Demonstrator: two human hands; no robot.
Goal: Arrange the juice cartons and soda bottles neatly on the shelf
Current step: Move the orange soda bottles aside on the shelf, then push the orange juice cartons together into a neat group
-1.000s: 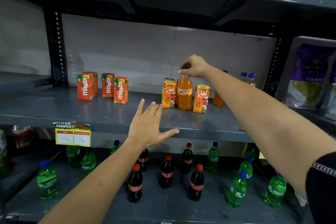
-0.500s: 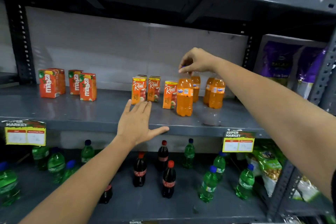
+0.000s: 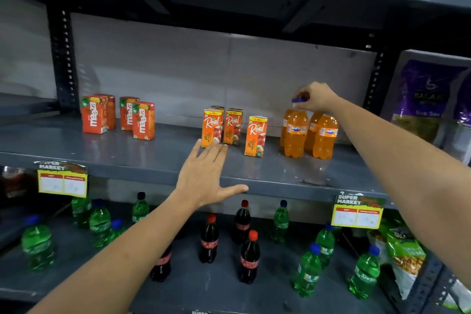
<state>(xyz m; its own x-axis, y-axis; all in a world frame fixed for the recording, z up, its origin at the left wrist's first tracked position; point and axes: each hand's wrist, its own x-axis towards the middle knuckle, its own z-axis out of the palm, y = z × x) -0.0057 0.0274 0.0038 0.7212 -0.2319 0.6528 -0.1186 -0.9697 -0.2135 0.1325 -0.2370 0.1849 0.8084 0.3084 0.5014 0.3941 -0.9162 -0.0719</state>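
Facing the grey metal shelf (image 3: 107, 158), I have the middle tier at arm level and a lower tier beneath it. Purple snack bags (image 3: 430, 99) fill the next bay to the right. On the lower tier stand green soda bottles (image 3: 307, 273) and dark cola bottles (image 3: 249, 257), loosely scattered and upright. On the middle tier, left section: four Maaza juice cartons (image 3: 93, 117), upright, in two loose pairs. Centre section: Real apple juice cartons (image 3: 211, 128) — two at the front with another behind, and a further one (image 3: 255, 135) standing apart to the right. Right section: orange Fanta bottles (image 3: 294, 132), upright and packed close together. My left hand (image 3: 204, 181) is flat and spread, fingers extended, over the shelf's front edge just below the Real cartons, holding nothing. My right hand (image 3: 318, 97) is pinched around the blue cap (image 3: 298, 100) of the front-left Fanta bottle. Two yellow price tags (image 3: 62, 183) hang from the shelf lip — left and right.
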